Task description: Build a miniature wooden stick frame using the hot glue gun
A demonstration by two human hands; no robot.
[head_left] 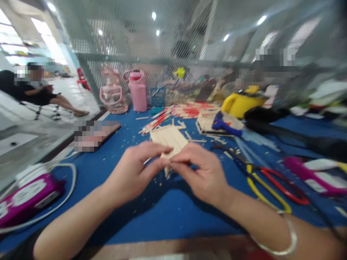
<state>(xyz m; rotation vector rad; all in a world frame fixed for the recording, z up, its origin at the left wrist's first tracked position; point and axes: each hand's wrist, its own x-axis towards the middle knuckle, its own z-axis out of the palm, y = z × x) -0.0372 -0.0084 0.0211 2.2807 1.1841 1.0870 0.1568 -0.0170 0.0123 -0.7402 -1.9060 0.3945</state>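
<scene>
Head view: with left hand (132,169) and right hand (207,173) almost closed, I am pinching the wood piece (169,137), top looking joined, sticks (189,111) lying loose.

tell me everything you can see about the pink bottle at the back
The pink bottle stands upright on the far part of the blue tabletop, between a clear, pink-tinted container and a blue basket. It is tall, with a plain, smooth-looking body, a redder section near the top, a dark cap and a carry loop to the left. Neither the left hand nor right hand touches it.
</scene>
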